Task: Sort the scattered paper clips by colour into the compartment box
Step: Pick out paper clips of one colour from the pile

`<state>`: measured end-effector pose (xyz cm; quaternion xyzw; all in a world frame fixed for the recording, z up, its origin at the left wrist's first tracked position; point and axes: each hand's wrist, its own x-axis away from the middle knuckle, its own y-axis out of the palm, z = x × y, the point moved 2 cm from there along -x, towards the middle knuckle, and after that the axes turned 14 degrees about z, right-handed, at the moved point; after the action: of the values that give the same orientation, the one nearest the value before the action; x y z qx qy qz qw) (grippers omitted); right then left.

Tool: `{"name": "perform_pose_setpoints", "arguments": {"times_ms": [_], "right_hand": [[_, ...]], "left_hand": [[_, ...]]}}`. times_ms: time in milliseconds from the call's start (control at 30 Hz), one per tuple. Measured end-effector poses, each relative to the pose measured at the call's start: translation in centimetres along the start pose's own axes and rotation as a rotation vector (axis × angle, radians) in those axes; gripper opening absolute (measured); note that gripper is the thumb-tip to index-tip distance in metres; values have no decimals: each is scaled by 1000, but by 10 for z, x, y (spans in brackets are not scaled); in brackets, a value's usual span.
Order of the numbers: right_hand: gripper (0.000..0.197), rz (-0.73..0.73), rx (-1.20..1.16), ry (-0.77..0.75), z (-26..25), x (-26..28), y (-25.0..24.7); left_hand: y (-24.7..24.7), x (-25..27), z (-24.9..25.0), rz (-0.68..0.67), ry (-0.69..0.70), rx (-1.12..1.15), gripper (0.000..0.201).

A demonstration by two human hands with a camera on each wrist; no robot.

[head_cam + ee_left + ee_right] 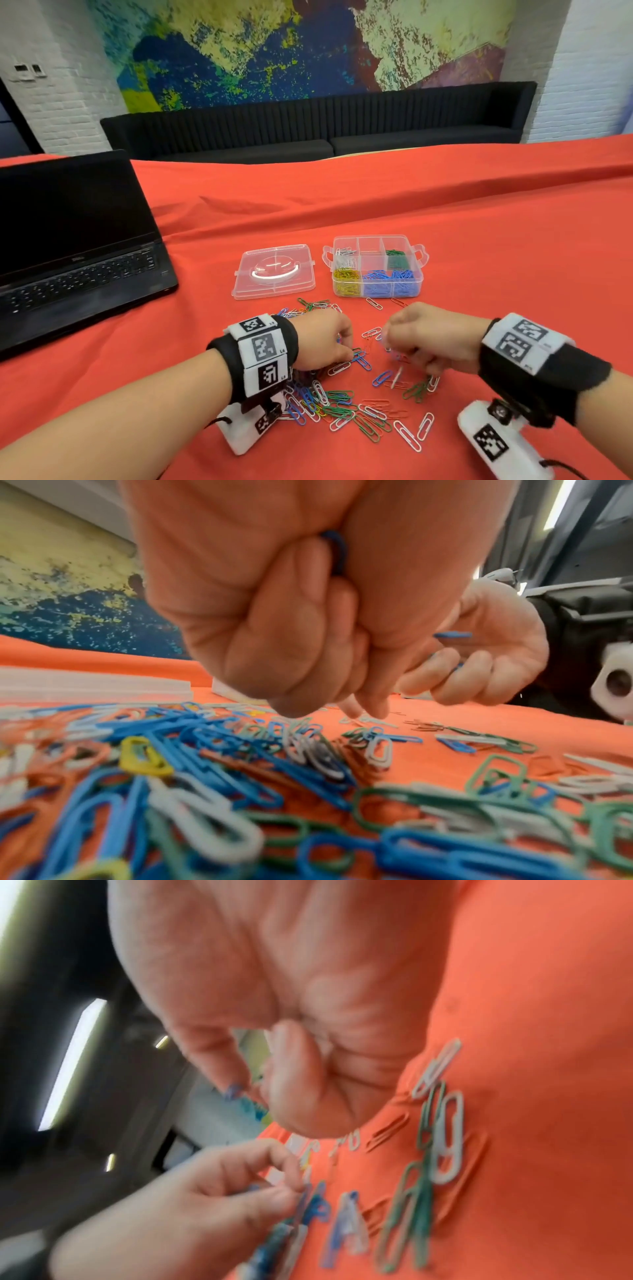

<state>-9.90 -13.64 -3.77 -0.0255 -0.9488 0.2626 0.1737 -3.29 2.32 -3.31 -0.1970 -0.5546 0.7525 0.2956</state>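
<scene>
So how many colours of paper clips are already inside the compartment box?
4: white clips at rear left, green clips at rear right, yellow clips at front left, blue clips across front middle and right. Rear middle looks empty; red ones could hide there.

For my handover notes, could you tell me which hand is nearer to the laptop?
Left. The left hand works the clip pile on the laptop's side; the right hand lies farther off, below the compartment box.
</scene>
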Motion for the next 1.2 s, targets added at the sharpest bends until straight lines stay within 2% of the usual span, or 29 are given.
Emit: {"name": "perform_pose_setpoints", "arguments": {"times_ms": [67,100,167,233,300,367,433,500,700,800,900,967,1033,1100,1167,1200], "right_hand": [[16,-90,-524,238,4,2,-5],[14,-129,-693,302,4,4,-9],[13,-143,-821,343,2,7,-14],[13,-69,-681,324,1,8,-14],[15,48,-329,215,0,9,-9],[15,141,79,20,-4,9,-3],[13,149,396,-162,-8,10,4],[16,128,576,-242,-8,11,10],[12,101,616,-238,-2,14,1],[18,100,649,-239,-2,17,-7],[16,145,635,-308,-10,16,-2],[23,132,657,-360,-15,12,7],[18,87,758,-413,-16,10,17],[1,59,828,-409,-16,11,20],[8,13,803,-358,-11,14,15],[9,-10,743,-313,-7,16,12]], "left_hand": [[0,-2,1,1,7,4,18],[0,-4,3,-8,14,-14,19],[3,-6,7,-25,36,-67,21],[3,-8,10,-24,54,-98,19],[2,-10,8,-25,44,-71,16],[-2,-9,3,-11,16,-3,14],[-6,-8,-3,28,-30,117,14],[-8,-4,-8,60,-93,241,14],[-6,4,-19,-28,-355,680,12],[-6,5,-18,-96,-413,898,19],[-6,5,-19,-160,-486,1137,28],[-8,6,-19,-217,-520,1304,26],[-12,6,-19,-251,-536,1449,22],[-12,6,-20,-247,-542,1520,28],[-10,4,-20,-207,-554,1484,39],[-8,2,-20,-174,-544,1393,41]]}}
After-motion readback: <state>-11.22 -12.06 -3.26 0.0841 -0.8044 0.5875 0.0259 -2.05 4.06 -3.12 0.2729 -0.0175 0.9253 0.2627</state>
